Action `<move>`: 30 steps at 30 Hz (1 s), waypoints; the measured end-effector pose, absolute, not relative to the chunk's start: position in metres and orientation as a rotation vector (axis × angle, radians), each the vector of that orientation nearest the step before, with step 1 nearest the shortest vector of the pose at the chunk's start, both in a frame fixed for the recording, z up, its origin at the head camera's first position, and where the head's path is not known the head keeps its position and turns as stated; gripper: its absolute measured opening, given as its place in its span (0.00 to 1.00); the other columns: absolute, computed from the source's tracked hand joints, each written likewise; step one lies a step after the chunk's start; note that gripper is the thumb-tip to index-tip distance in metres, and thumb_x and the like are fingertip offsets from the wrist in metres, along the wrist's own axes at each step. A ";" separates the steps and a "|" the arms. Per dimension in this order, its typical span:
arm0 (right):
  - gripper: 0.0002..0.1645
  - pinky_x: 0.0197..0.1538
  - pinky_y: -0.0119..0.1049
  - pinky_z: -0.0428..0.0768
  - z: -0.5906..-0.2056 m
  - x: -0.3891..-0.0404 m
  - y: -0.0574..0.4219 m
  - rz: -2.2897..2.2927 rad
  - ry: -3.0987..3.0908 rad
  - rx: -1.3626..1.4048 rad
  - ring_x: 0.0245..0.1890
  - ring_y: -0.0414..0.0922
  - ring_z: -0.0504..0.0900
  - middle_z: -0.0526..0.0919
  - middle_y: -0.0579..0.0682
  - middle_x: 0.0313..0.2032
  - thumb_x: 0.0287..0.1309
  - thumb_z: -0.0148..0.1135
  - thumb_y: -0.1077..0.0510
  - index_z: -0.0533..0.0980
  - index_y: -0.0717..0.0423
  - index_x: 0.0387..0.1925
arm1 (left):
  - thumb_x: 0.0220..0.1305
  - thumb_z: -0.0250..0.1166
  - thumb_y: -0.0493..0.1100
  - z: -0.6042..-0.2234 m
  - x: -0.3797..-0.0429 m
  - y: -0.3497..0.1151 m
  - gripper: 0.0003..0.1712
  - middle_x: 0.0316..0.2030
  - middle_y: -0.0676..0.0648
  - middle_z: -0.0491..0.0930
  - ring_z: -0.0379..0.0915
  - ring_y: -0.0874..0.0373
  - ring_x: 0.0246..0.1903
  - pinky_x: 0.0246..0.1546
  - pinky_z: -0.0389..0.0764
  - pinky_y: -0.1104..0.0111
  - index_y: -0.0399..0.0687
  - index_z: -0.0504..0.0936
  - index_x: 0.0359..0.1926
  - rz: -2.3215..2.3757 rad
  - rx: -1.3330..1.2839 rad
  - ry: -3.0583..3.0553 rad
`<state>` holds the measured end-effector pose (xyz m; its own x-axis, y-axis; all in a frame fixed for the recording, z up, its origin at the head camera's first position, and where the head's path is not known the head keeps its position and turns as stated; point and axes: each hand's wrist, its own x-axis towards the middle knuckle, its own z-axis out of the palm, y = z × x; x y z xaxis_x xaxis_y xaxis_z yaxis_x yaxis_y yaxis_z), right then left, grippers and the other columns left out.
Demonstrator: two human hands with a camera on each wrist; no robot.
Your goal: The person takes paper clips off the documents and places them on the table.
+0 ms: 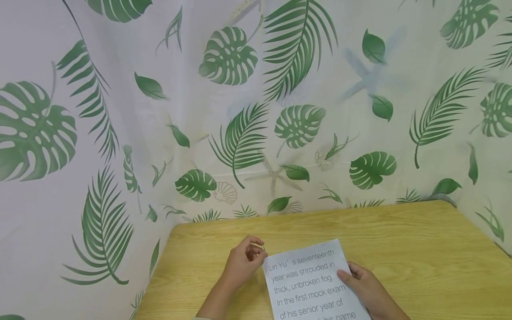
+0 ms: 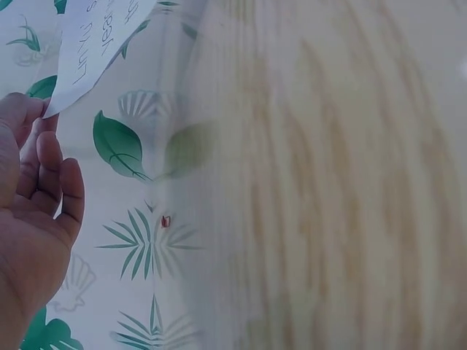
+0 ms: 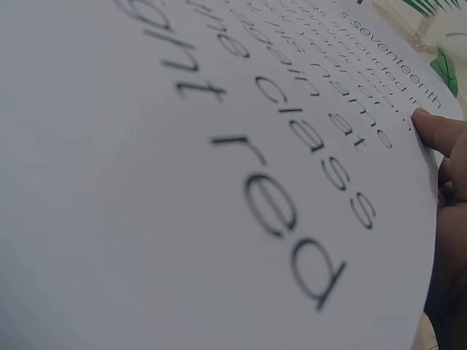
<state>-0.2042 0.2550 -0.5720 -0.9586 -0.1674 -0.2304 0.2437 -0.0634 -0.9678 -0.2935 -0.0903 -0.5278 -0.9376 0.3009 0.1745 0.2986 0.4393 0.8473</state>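
Observation:
A white sheet of paper (image 1: 308, 284) printed with large dark English text is held up over the wooden table, tilted, its lower part cut off by the head view's bottom edge. My left hand (image 1: 242, 262) pinches its upper left corner; in the left wrist view that corner of the sheet (image 2: 80, 65) sits at the thumb and index finger, and the other fingers of the hand (image 2: 40, 211) curl loosely. On the right edge, my right hand (image 1: 366, 284) grips with the thumb on the printed face and the fingers behind. The sheet (image 3: 146, 197) fills most of the right wrist view.
The yellow wood-grain table (image 1: 420, 249) extends behind and to both sides of the sheet. White curtain-like sheeting (image 1: 248, 151) with green leaf prints rises along its back and sides. A tiny red mark (image 2: 166, 222) shows in the left wrist view.

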 end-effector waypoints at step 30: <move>0.44 0.50 0.45 0.92 -0.570 -0.205 0.254 -2.080 1.980 0.082 0.46 0.51 0.94 0.91 0.49 0.49 0.83 0.56 0.48 0.52 0.70 0.83 | 0.69 0.76 0.45 -0.525 -0.288 -0.094 0.20 0.41 0.52 0.92 0.75 0.65 0.33 0.33 0.76 0.77 0.43 0.89 0.58 1.444 0.516 2.688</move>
<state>-0.2045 0.2541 -0.5701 -0.9625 -0.1533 -0.2236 0.2309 -0.0314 -0.9725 -0.2881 -0.0936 -0.5247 -0.9433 0.3116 0.1146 0.2676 0.5093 0.8179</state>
